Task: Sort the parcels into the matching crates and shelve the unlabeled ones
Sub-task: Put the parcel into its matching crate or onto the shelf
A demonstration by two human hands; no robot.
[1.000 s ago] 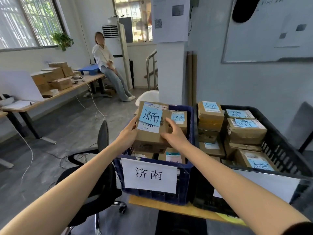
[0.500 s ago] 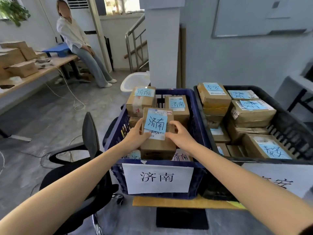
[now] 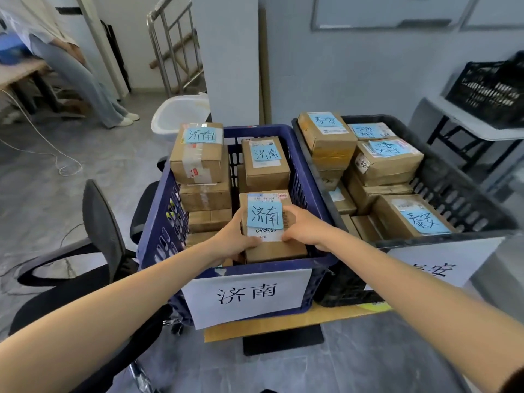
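Note:
A cardboard parcel with a blue note reading 济南 sits low in the front of the blue crate, which carries a white sign with the same characters. My left hand grips the parcel's left side. My right hand grips its right side, thumb on top. Two more labeled parcels stand stacked at the back of this crate. The black crate on the right holds several parcels with blue 泰安 notes.
Both crates rest on a small wooden table. A black office chair stands close on the left. A white tub lies behind the blue crate. A person's legs show at far left. Another black crate sits on a grey table at right.
Both hands have lowered the 济南 parcel from above the blue crate down into its front part. The view has tilted down and moved closer to the crates.

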